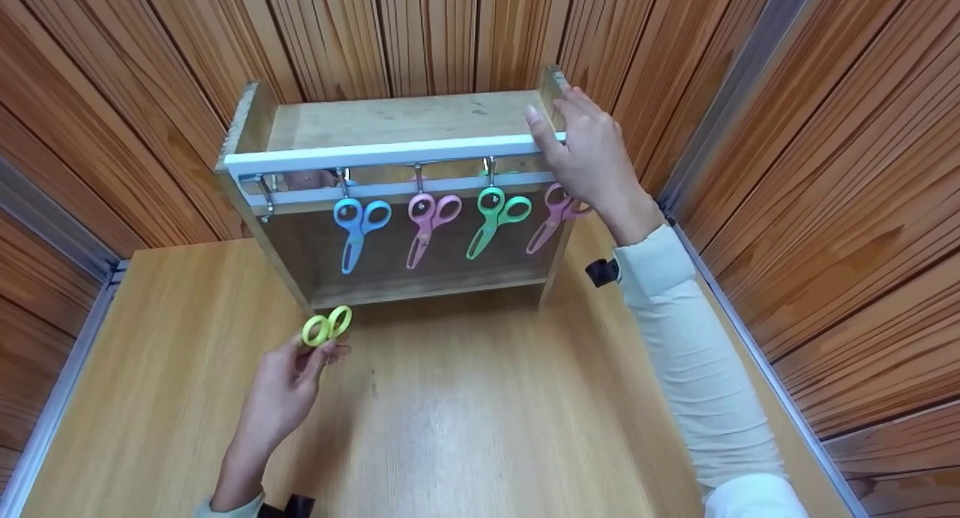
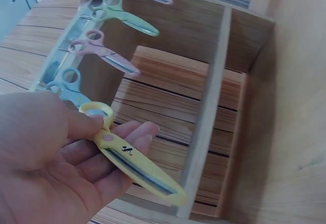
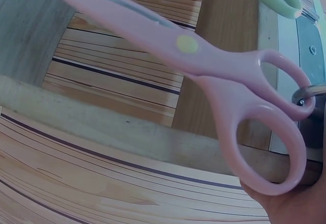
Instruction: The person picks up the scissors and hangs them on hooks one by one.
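Note:
My left hand (image 1: 281,394) pinches yellow scissors (image 2: 145,164) by the handle rings, between thumb and fingers. Their blades point away from the palm in the left wrist view. The hand is low at the left front of a wooden rack (image 1: 405,121). My right hand (image 1: 589,154) grips the rack's top right corner, thumb over the white rail (image 1: 390,149) and fingers over the side panel. From the rail's hooks hang blue scissors (image 1: 353,248), pink scissors (image 1: 424,229), green scissors (image 1: 489,222) and, just under my right hand, another pink pair (image 3: 204,58).
At the rail's left end is a bare metal hook (image 1: 265,196). The rack stands on a wooden tabletop (image 1: 450,398) against a wood-slat wall (image 1: 427,38). Metal framing (image 1: 739,308) runs along the table's right side.

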Demonstrator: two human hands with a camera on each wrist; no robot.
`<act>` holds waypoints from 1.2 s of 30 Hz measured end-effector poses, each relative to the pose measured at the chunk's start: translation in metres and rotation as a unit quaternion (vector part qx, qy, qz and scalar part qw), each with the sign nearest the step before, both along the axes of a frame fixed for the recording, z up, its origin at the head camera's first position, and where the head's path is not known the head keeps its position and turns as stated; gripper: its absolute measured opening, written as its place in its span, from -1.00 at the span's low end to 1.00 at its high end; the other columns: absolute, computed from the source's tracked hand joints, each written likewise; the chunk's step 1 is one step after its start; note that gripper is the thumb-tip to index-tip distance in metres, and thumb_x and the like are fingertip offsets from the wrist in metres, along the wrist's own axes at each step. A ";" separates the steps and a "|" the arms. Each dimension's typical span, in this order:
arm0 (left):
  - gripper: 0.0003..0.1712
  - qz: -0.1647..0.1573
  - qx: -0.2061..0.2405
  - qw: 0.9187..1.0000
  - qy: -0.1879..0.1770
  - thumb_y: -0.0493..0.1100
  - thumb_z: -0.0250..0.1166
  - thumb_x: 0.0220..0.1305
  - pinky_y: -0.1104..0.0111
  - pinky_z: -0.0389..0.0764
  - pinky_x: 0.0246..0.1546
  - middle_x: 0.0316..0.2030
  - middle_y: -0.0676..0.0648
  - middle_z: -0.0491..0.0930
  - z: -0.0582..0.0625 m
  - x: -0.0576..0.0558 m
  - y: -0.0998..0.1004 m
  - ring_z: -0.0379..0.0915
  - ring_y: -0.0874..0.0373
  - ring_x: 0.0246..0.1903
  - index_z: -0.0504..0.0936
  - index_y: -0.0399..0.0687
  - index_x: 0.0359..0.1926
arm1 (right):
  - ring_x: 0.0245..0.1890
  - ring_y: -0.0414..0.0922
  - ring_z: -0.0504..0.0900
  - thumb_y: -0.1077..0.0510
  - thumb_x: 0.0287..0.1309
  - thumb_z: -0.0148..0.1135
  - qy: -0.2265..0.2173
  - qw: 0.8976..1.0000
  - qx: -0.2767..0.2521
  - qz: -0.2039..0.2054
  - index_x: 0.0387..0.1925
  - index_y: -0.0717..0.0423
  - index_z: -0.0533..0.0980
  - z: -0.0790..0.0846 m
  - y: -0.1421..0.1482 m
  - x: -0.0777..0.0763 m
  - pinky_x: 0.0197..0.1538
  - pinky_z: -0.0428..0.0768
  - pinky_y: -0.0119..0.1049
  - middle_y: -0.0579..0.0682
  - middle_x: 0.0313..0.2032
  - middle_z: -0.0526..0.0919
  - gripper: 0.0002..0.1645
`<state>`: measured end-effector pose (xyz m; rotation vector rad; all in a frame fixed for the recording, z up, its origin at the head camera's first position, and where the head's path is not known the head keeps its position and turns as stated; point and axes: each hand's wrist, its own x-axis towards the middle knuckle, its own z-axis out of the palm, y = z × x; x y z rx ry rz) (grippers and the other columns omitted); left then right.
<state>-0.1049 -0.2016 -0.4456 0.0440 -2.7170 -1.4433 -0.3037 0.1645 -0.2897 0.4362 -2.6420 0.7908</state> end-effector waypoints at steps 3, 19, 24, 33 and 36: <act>-0.71 0.010 0.008 1.000 0.001 -0.28 0.19 0.56 0.41 0.76 -0.09 -0.13 -0.25 0.83 0.007 -0.003 -0.003 0.80 -0.01 -0.10 0.66 -0.36 0.14 | 0.66 0.10 0.15 -0.43 0.51 -0.19 0.000 1.000 -0.002 0.002 0.46 0.31 0.38 0.000 0.001 0.000 0.68 0.13 -0.02 0.23 0.59 0.25 -0.01; -0.72 -0.034 0.073 0.994 0.069 -0.35 0.26 0.49 0.54 0.73 -0.20 -0.09 -0.27 0.82 0.051 -0.023 -0.003 0.75 0.39 -0.27 0.68 -0.33 0.14 | 0.65 0.09 0.18 -0.41 0.52 -0.18 0.007 1.000 -0.001 -0.002 0.41 0.34 0.44 0.001 0.001 -0.002 0.68 0.13 -0.02 0.25 0.56 0.31 -0.03; -0.75 -0.039 0.090 0.992 0.082 -0.32 0.25 0.52 0.48 0.75 -0.20 -0.11 -0.25 0.81 0.064 -0.029 -0.007 0.77 0.30 -0.24 0.68 -0.31 0.11 | 0.65 0.08 0.19 -0.41 0.52 -0.19 0.007 1.000 0.000 0.000 0.40 0.34 0.45 -0.002 0.001 -0.002 0.68 0.14 -0.02 0.24 0.55 0.33 -0.04; -0.70 -0.043 0.086 0.991 0.092 -0.18 0.19 0.58 0.49 0.74 -0.23 -0.18 0.10 0.82 0.081 -0.044 -0.024 0.77 0.29 -0.23 0.64 -0.26 0.16 | 0.65 0.07 0.19 -0.41 0.50 -0.18 0.005 1.000 -0.005 -0.002 0.39 0.30 0.47 -0.002 0.001 -0.001 0.67 0.16 -0.02 0.20 0.57 0.32 -0.05; -0.68 -0.042 0.083 0.990 0.102 -0.15 0.18 0.59 0.52 0.72 -0.24 -0.23 0.22 0.81 0.083 -0.049 -0.029 0.76 0.32 -0.27 0.64 -0.28 0.16 | 0.66 0.06 0.17 -0.42 0.51 -0.19 0.003 1.000 0.001 -0.003 0.40 0.30 0.46 0.000 0.001 -0.001 0.68 0.14 -0.03 0.20 0.58 0.29 -0.05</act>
